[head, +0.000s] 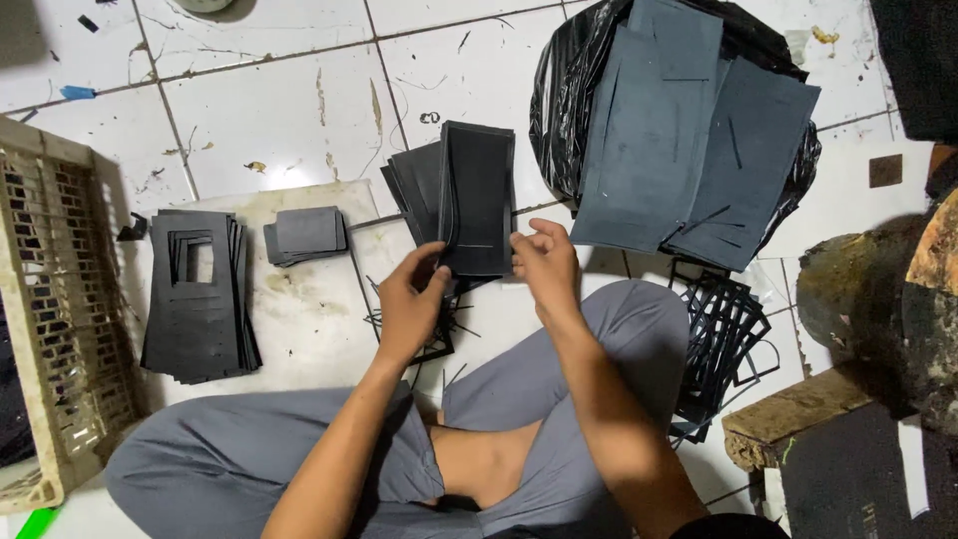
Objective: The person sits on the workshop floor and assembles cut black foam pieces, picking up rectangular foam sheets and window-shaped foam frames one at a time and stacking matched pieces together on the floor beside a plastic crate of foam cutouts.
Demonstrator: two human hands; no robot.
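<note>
Both hands meet on a fanned stack of black die-cut sheets [461, 200], its long axis running near to far. Left hand [409, 299] pinches the near-left corner; right hand [545, 266] grips the near-right edge, equally close. Left lies a pile of window-cut sheets [197, 294], far right a black bag of uncut sheets [689, 130].
</note>
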